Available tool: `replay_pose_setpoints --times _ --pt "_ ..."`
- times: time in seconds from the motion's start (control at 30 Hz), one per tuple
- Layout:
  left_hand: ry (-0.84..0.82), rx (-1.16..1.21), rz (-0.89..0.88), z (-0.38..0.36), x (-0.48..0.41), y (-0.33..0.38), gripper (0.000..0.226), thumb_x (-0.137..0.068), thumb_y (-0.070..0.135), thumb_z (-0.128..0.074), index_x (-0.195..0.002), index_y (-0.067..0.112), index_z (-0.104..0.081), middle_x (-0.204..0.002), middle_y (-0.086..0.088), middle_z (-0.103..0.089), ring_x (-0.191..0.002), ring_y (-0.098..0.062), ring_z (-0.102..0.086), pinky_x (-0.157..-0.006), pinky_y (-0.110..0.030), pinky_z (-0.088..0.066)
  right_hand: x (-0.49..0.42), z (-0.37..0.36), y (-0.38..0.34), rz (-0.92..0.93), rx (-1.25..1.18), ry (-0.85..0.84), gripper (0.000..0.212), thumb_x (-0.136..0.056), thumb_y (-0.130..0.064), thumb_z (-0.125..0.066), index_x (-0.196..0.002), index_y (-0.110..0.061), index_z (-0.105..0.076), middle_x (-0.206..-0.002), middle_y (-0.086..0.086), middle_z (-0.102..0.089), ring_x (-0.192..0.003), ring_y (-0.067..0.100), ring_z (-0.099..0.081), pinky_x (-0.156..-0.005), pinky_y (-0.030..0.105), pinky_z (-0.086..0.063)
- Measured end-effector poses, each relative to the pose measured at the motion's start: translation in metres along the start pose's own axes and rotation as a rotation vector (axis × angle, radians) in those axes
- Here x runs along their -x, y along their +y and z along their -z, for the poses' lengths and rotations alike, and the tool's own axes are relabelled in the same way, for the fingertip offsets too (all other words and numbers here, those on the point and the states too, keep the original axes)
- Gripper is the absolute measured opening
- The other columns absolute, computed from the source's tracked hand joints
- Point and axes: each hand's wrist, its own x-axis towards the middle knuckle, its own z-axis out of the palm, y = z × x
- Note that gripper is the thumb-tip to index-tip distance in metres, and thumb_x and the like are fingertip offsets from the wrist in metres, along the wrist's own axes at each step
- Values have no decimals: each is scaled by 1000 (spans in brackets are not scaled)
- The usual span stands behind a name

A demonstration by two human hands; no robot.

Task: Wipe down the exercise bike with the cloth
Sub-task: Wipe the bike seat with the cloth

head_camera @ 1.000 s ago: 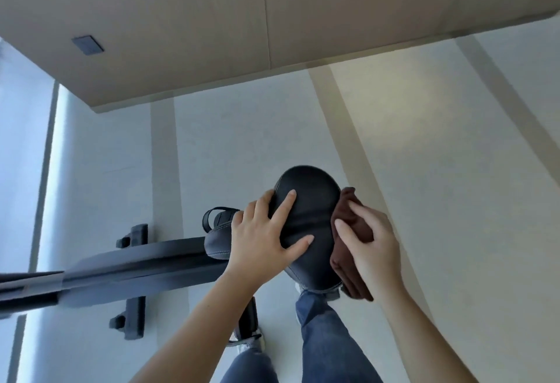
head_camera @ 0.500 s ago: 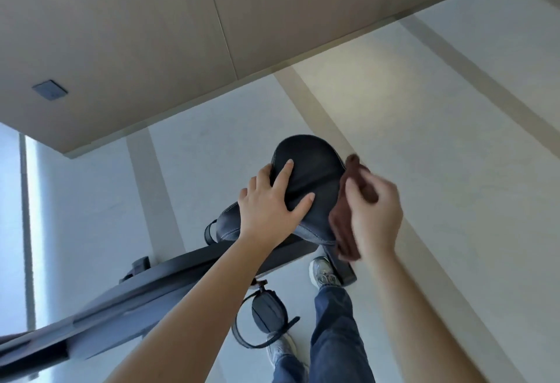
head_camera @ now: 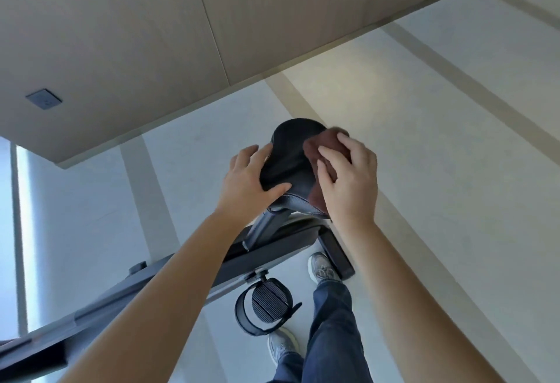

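The exercise bike's black saddle sits mid-frame on its seat post, with the dark frame running down to the lower left. My left hand rests on the saddle's left side, fingers fairly straight and thumb across the rear of the seat. My right hand holds a brown cloth against the saddle's right side and top, fingers bent over it. Part of the cloth is hidden under that hand.
A strapped pedal hangs below the frame, and the rear stabiliser foot lies on the pale floor. My shoes stand beside it. A wooden wall panel with a socket rises behind the bike.
The right hand has carried the cloth from the saddle's right edge up onto its top. The left hand slid towards the left edge. The camera has tilted, showing more pedal and base.
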Motion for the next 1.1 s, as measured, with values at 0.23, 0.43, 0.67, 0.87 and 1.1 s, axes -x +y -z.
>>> replay_pose_setpoints --times 0.23,0.43,0.67,0.87,1.1 --pt "-51 -49 -68 0 39 -33 63 -81 16 -69 -136 7 -40 -137 -15 -43 -123 -34 -40 -101 -43 -35 -12 1 5 220 160 -639 81 -58 -61 -71 -129 -29 -49 -149 4 -31 -135 37 -25 -100 62 -33" --pt "2 -59 -108 -8 42 -33 61 -81 10 -68 -135 3 -40 -135 -19 -45 -118 -40 -42 -95 -47 -39 19 1 7 355 229 -406 66 -58 -44 -78 -114 -14 -62 -131 19 -52 -113 45 -49 -88 53 -47" --pt "-9 -29 -151 -3 42 -40 62 -83 10 -65 -138 6 -37 -139 -14 -42 -122 -36 -40 -98 -42 -36 32 -23 -23 423 391 -479 70 -62 -48 -75 -123 -23 -53 -138 14 -47 -122 38 -47 -92 56 -42" --pt "1 -68 -146 -6 44 -42 61 -84 12 -64 -138 6 -37 -139 -15 -42 -121 -36 -42 -96 -46 -39 29 -12 -9 352 466 -411 68 -61 -54 -73 -117 -19 -60 -130 19 -53 -116 43 -49 -85 58 -46" --pt "36 -113 -143 -11 46 -41 63 -83 13 -65 -138 7 -37 -138 -14 -44 -120 -35 -43 -91 -48 -43 27 -10 9 572 435 -423 57 -62 -42 -75 -113 -21 -59 -130 17 -54 -116 41 -51 -83 54 -47"
